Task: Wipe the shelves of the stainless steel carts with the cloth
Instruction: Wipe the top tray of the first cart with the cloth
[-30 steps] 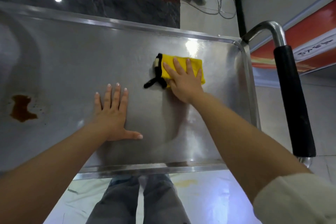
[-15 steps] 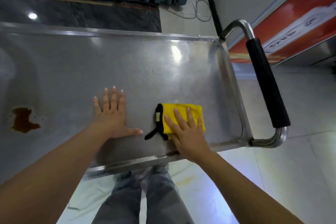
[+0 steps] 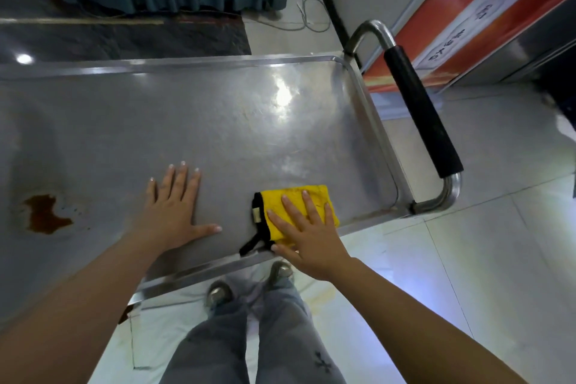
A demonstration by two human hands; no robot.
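Head view: stainless steel cart shelf [image 3: 218,121] seen from above, raised rim all round. Right hand [image 3: 307,235] lies flat on the yellow cloth [image 3: 296,196], fingers straight and spread, pressing it to the shelf near the front rim — not curled round it. Cloth has a black edge and loop at its left. Left hand [image 3: 174,212] rests palm down on bare steel just left of the cloth, fingers straight. Brown stain [image 3: 45,213] sits far left. Black-gripped handle [image 3: 420,112] stands at the shelf's right end.
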